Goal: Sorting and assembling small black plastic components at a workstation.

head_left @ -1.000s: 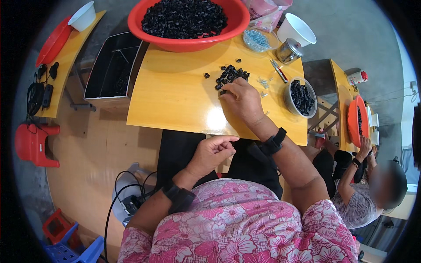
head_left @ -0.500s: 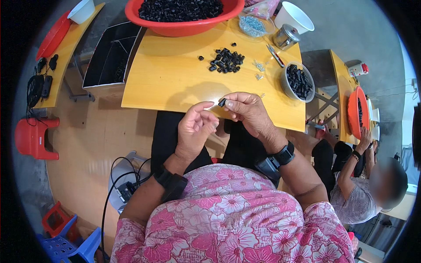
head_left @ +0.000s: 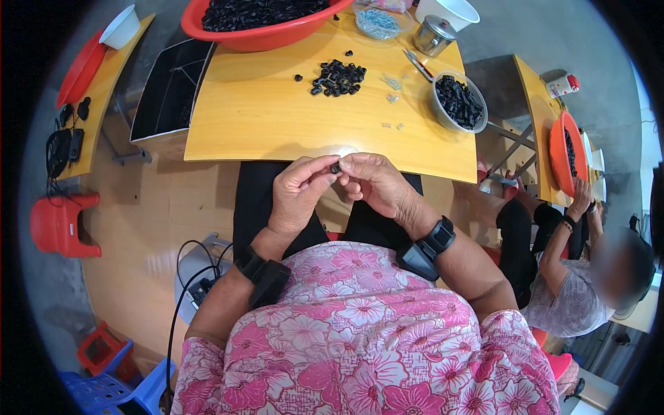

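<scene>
A small black plastic part [head_left: 335, 167] is pinched between my two hands, just off the near edge of the yellow table [head_left: 242, 131]. My left hand [head_left: 296, 194] grips it between thumb and forefinger. From the other side, the fingertips of my right hand [head_left: 377, 185] close on the same piece; they partly cover it. Farther up the table lies a loose pile of similar black parts [head_left: 339, 79]. Right of the pile are a few tiny silvery pieces [head_left: 392, 83]. A clear tub [head_left: 434, 104] of longer black parts stands near the table's right edge.
A big red basin [head_left: 263, 40] full of black parts stands at the far left of the table. Beyond the tub are a pen-like tool [head_left: 418, 65], a metal canister [head_left: 434, 36] and a clear dish [head_left: 377, 25]. Another person [head_left: 574, 277] sits at the right-hand table.
My left hand has come in to the right and now pinches the black part with my right hand. Before, only the right held it. The whole view has shifted slightly.
</scene>
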`<state>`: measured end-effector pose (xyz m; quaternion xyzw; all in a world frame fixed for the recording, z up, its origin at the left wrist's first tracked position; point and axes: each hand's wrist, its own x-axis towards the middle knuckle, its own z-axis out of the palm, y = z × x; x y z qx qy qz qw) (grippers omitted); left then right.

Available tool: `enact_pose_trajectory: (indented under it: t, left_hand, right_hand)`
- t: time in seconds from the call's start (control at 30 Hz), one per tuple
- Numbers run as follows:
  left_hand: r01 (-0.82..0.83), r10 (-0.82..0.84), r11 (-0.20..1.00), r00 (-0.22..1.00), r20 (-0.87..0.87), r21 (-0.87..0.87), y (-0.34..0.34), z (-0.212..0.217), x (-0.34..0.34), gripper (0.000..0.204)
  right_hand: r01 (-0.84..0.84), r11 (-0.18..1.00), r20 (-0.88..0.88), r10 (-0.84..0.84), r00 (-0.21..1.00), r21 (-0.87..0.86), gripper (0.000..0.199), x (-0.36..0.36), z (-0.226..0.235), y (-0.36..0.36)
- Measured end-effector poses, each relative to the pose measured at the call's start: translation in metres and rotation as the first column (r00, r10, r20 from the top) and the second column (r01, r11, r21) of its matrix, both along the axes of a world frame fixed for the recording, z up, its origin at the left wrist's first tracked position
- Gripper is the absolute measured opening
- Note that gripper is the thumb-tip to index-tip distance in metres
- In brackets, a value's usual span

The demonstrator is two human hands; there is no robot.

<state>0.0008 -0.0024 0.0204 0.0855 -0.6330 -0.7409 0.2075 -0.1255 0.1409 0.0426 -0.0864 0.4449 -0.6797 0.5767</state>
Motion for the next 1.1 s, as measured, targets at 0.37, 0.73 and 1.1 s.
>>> enact_pose_trajectory:
  t: [0.37, 0.73, 1.1]
  left_hand:
    - [0.011, -0.007, 0.998, 0.997, -0.072, 0.056, 0.000, -0.016, -0.001, 0.022]
    - [0.061, -0.080, 0.971, 0.994, 0.073, 0.230, -0.004, -0.027, -0.006, 0.018]
    - [0.083, -0.089, 0.969, 0.996, 0.019, 0.232, -0.005, -0.031, -0.006, 0.021]
  right_hand:
    - [-0.022, 0.985, -0.266, 0.068, 0.962, 0.173, 0.024, 0.004, 0.013, 0.000]
    - [0.494, 0.869, -0.945, 0.138, -0.295, -0.028, 0.012, -0.054, 0.011, 0.020]
    - [0.448, 0.879, -0.841, 0.363, -0.402, 0.164, 0.005, -0.061, 0.006, 0.010]
